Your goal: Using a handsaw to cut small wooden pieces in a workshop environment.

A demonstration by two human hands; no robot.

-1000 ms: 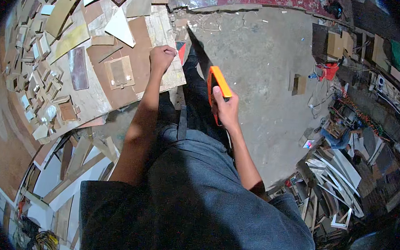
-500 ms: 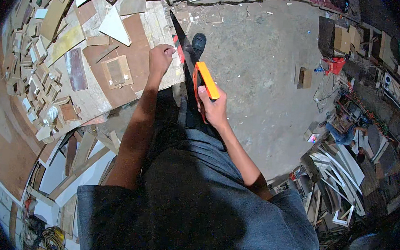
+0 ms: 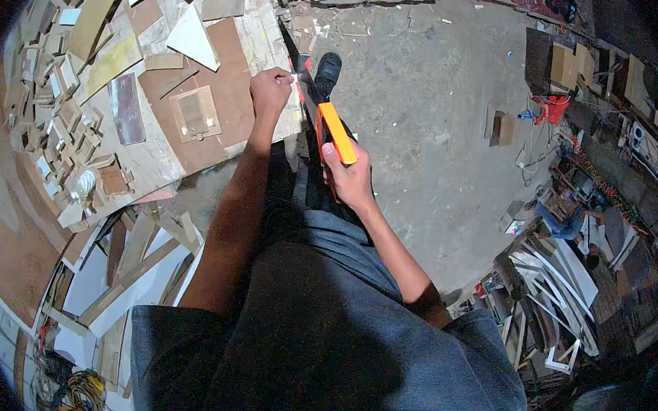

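My right hand (image 3: 352,180) is wrapped around the grip of a hand saw (image 3: 338,133) with a yellow-orange and black handle. The dark blade slants away to the upper left, alongside the right edge of the worktable (image 3: 274,39). At that edge my left hand (image 3: 270,93) has its fingers pinched together, close to the blade. Whatever lies between those fingers is too small to make out. Beside the fingertips, a bit of red shows at the table edge, partly hidden by the hand and blade.
Wood offcuts and small wooden frames (image 3: 60,138) crowd the table's left side. A white triangular board (image 3: 193,40) and a square wooden piece (image 3: 195,113) lie nearer. Boards are piled below left. At right are a wood block (image 3: 503,128), cables, stacked strips (image 3: 554,289) and another person (image 3: 563,224).
My left hand has shifted slightly right, closer to the saw blade. The saw handle has moved a little to the left, with my right hand still around it.
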